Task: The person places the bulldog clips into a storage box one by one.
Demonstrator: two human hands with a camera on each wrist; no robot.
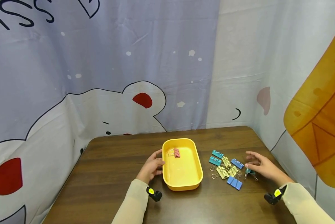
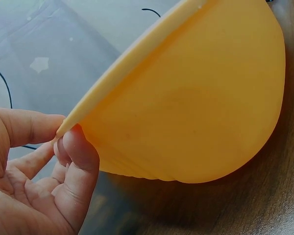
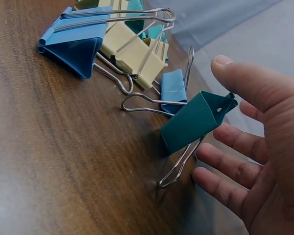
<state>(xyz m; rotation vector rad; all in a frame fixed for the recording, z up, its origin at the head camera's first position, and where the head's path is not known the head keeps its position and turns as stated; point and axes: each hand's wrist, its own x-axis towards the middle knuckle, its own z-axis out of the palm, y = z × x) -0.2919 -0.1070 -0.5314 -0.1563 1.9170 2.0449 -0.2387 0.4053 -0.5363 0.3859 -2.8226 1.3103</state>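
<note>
My left hand pinches the left rim of a yellow plastic tray, thumb and fingers on either side of the edge in the left wrist view. Inside the tray, toward its far left, lies a pink binder clip. On the right, my right hand is spread around a teal binder clip, its fingers parted and not gripping it. That clip sits on the table at the right side of a loose group, with a blue binder clip and pale yellow binder clips close by.
More clips lie in the group: two teal ones at its left and a smaller blue one at the back. All rest on a brown wooden table. Behind the table's far edge hangs a printed curtain.
</note>
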